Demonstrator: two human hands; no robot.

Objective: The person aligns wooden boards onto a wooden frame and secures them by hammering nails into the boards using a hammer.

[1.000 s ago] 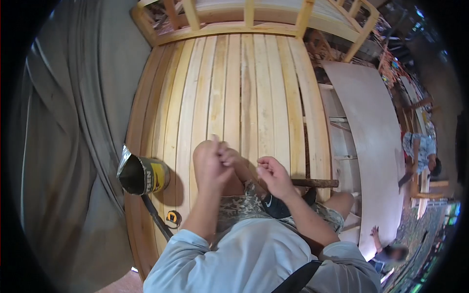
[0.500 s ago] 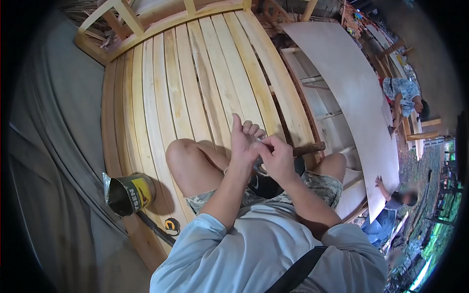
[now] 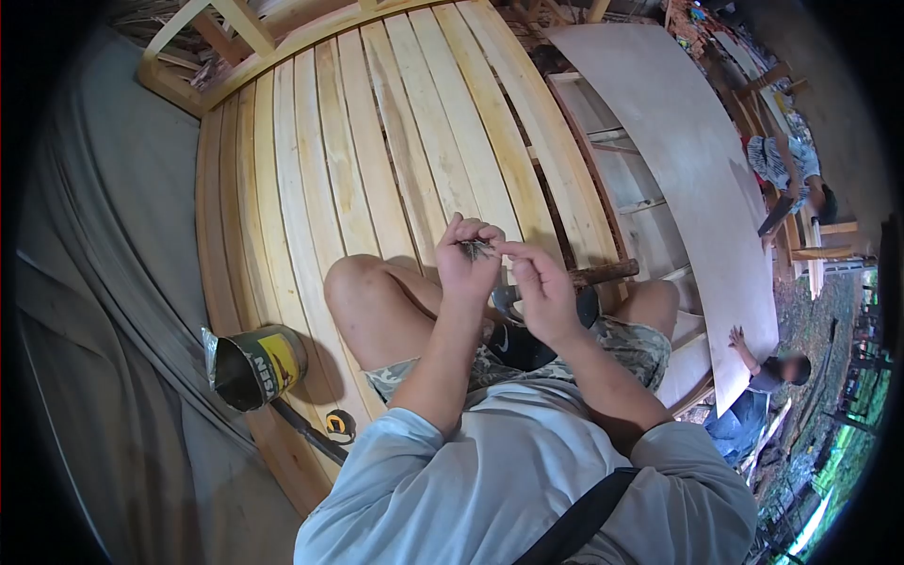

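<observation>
Raised over my lap, my left hand [image 3: 468, 264] is cupped with curled fingers around a small bunch of thin nails [image 3: 476, 249]. My right hand [image 3: 546, 297] meets it from the right, its index fingertip touching the left fingers beside the nails. The right thumb appears apart from that fingertip, and I make out nothing held between them. Below the hands a hammer lies across my lap, its metal head [image 3: 508, 299] partly behind my right hand and its wooden handle [image 3: 605, 273] pointing right.
I sit on a slatted wooden platform [image 3: 348, 179]. An open can [image 3: 259, 367], a tape measure [image 3: 340, 426] and a dark bar [image 3: 306, 433] are at left, near grey cloth [image 3: 122, 282]. Right are a pale sheet [image 3: 678, 141] and two people [image 3: 800, 179], one resting a hand on it.
My left fingers have curled in, and the nails now show in that palm. My right hand has shifted up and its index finger has straightened. The view has moved slightly.
</observation>
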